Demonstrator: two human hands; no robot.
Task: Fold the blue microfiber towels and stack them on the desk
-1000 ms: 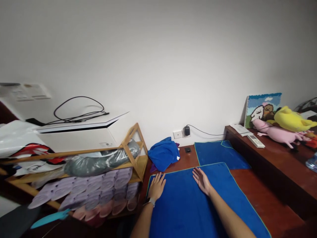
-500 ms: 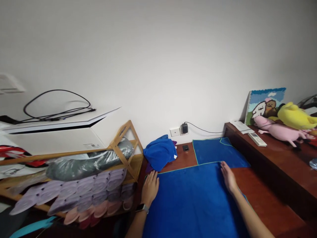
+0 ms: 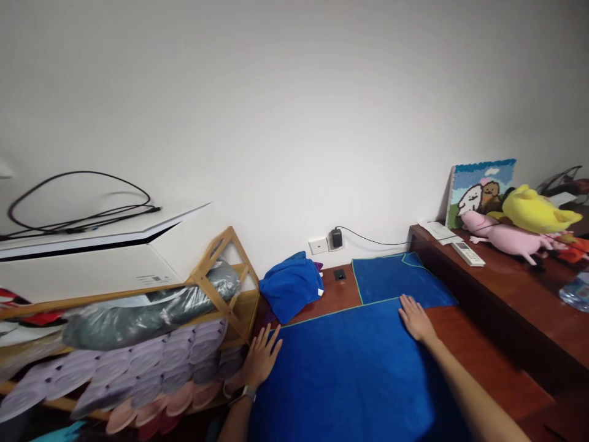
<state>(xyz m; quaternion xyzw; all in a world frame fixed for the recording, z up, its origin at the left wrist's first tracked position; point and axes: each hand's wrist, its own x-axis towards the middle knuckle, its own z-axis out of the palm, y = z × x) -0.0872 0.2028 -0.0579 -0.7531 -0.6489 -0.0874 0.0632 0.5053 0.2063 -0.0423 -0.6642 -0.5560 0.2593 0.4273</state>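
A large blue cloth (image 3: pixel 343 368) with a thin green edge lies spread on the reddish-brown wooden surface. At its far left corner is my left hand (image 3: pixel 261 357), fingers spread and holding nothing; whether it presses on the cloth I cannot tell. My right hand (image 3: pixel 416 319) rests palm down near the far right corner, fingers stretched out. Beyond it, a second blue cloth (image 3: pixel 391 279) with a green edge lies flat against the wall. A crumpled blue cloth (image 3: pixel 292 285) sits behind my left hand, with a bit of purple fabric showing under it.
To the left stands a wooden rack (image 3: pixel 234 288) holding lilac slippers (image 3: pixel 170 347) and a white box (image 3: pixel 87 270). A black charger (image 3: pixel 337 238) is plugged into the wall. On the raised ledge at right lie a remote (image 3: pixel 468 253), plush toys (image 3: pixel 506 236) and a bottle (image 3: pixel 577 291).
My left hand has shifted left and its fingers have spread. My right hand has turned flatter onto the cloth. The view has swung slightly right.
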